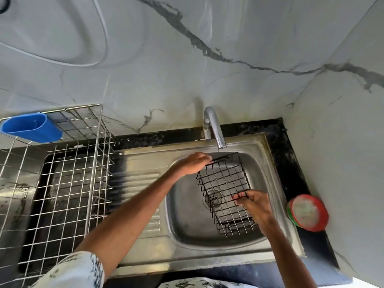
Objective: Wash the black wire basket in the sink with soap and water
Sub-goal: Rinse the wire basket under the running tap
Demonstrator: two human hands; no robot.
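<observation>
The black wire basket (225,190) hangs tilted over the steel sink (187,221), its far end just under the tap spout (216,129). My left hand (192,164) grips the basket's far rim. My right hand (252,203) pinches a wire on the basket's near right side. The drain (213,197) shows through the mesh. Whether water is running from the tap I cannot tell.
A steel wire dish rack (68,183) stands on the counter to the left, with a blue plastic cup holder (31,127) hung on its back rim. A round red-and-green tub of white soap (307,213) sits on the black counter right of the sink. Marble walls close in behind and to the right.
</observation>
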